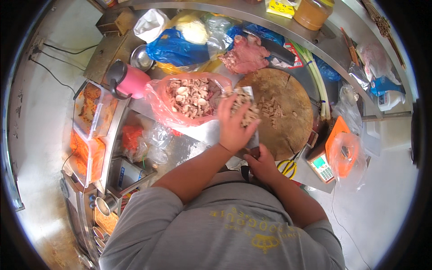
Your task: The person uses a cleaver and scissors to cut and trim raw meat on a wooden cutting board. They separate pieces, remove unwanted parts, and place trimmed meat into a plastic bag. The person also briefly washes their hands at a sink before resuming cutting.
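My right hand (263, 163) grips the handle of a cleaver, whose flat blade (253, 136) lies over the left edge of a round wooden chopping block (293, 131). A heap of sliced meat (249, 113) rests on the blade. My left hand (234, 125) covers part of this heap with its fingers spread, steadying it on the blade. Just left of the blade, a reddish plastic bag (156, 113) stands wide, with many pale slices of meat (190, 98) inside. A few small meat pieces (270, 109) lie on the block.
Raw pink meat (244, 54) lies behind the block, leeks (314, 74) to its right. Yellow-handled scissors (288, 167) and a digital scale (323, 168) are at the near right. A pink jug (133, 81) stands left of the bag. A metal shelf (216, 8) crosses the far side.
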`<action>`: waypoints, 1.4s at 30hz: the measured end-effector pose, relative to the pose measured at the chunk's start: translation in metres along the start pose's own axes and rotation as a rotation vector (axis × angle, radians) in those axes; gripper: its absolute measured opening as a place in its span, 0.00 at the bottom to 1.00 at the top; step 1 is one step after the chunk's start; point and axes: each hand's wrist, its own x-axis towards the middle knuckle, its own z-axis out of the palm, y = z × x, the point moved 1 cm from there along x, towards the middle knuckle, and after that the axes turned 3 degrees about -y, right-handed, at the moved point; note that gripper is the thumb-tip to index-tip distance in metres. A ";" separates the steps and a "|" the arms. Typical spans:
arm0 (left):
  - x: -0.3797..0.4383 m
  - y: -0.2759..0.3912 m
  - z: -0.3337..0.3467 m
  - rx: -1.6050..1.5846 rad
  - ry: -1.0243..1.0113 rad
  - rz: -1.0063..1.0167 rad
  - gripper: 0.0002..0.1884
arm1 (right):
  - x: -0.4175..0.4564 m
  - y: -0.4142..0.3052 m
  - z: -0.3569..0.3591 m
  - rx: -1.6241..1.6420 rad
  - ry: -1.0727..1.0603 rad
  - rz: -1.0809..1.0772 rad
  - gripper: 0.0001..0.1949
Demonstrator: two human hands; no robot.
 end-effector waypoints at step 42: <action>0.003 -0.044 0.149 0.030 -0.769 0.192 0.50 | -0.017 0.022 -0.090 -0.570 0.433 0.231 0.11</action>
